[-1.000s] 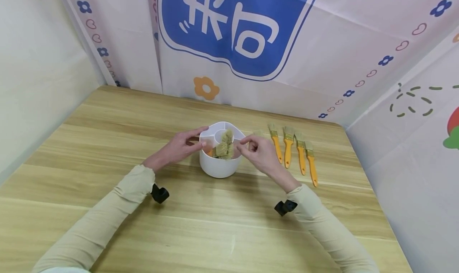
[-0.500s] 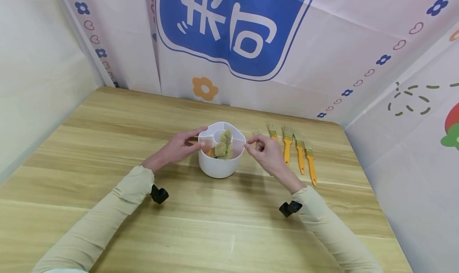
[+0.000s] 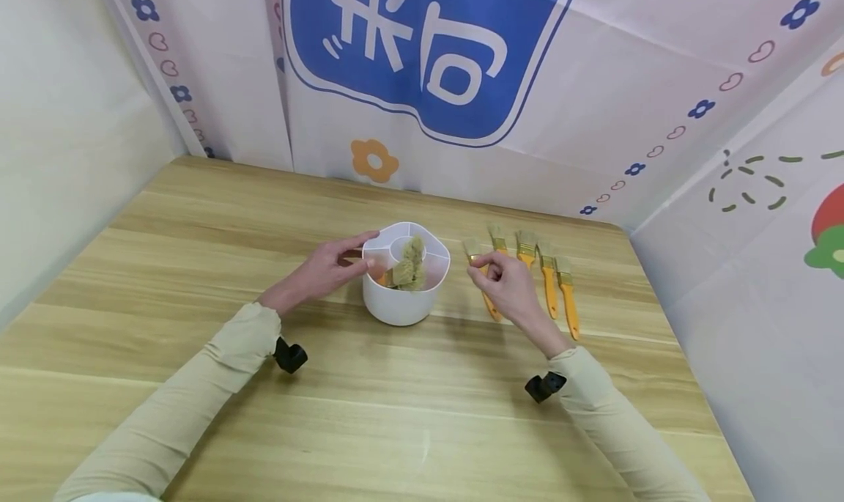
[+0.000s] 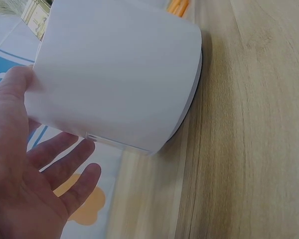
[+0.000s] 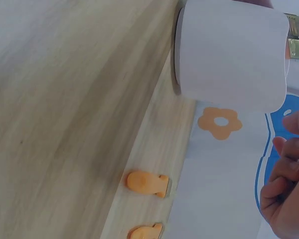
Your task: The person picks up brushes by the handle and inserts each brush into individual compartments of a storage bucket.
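Observation:
A white round container point(image 3: 398, 308) with divided compartments stands on the table. Several brushes lean in its front compartment, pale bristles point(image 3: 404, 275) upward. My left hand point(image 3: 323, 271) grips its left rim. In the left wrist view, the thumb presses by the rim while other fingers spread beside the white wall point(image 4: 119, 69). Away to the container's right, my right hand point(image 3: 511, 286) is raised with loosely curled fingers and holds nothing. It partly covers the nearest paintbrushes, including a leftmost one point(image 3: 491, 308) with a yellow-orange handle.
Several flat paintbrushes lie in a row at the right, bristles toward the back wall; the rightmost brush point(image 3: 569, 304) lies closest to the table's right edge. Printed white sheets point(image 3: 250, 121) stand behind and at both sides of the wooden table point(image 3: 316, 429).
My right hand has moved right, from the container's rim to over the row of paintbrushes. My left hand has stayed on the container.

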The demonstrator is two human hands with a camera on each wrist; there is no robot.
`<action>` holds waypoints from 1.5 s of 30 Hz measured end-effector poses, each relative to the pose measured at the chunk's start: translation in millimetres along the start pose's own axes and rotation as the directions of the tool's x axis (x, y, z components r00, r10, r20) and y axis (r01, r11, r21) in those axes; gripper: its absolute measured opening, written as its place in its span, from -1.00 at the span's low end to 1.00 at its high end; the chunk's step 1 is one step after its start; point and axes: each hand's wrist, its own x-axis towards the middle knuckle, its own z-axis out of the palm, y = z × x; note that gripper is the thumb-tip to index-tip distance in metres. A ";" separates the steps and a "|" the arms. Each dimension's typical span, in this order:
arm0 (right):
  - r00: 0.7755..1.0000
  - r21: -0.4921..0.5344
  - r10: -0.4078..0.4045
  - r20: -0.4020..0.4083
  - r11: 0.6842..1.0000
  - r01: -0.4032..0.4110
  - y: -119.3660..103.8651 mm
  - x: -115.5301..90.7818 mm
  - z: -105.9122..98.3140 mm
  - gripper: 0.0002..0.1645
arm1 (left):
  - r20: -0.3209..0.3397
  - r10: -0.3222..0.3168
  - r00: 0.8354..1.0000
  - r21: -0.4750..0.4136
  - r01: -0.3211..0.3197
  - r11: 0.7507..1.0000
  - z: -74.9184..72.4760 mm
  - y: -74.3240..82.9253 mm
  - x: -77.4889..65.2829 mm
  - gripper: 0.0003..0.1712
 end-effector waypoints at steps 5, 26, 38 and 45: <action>1.000 -0.014 0.007 -0.008 1.000 -0.007 7.5 -1.0 -2.1 -0.79 | -0.005 -0.003 1.000 0.001 0.003 1.000 -1.2 -0.6 1.3 -0.37; 0.993 -0.090 0.118 -0.006 0.989 -0.118 41.1 -11.8 -14.9 -0.78 | -0.001 0.006 1.000 0.010 -0.006 1.000 0.4 -0.5 -0.2 -0.37; 0.976 -0.165 0.213 -0.035 0.962 -0.216 68.6 -15.6 -24.8 -0.76 | -0.007 0.001 1.000 0.010 -0.001 1.000 0.5 -1.6 -0.2 -0.38; 0.968 -0.184 0.247 -0.044 0.950 -0.251 78.6 -18.5 -28.3 -0.74 | -0.006 0.005 1.000 0.009 -0.005 1.000 0.5 -0.6 -0.4 -0.37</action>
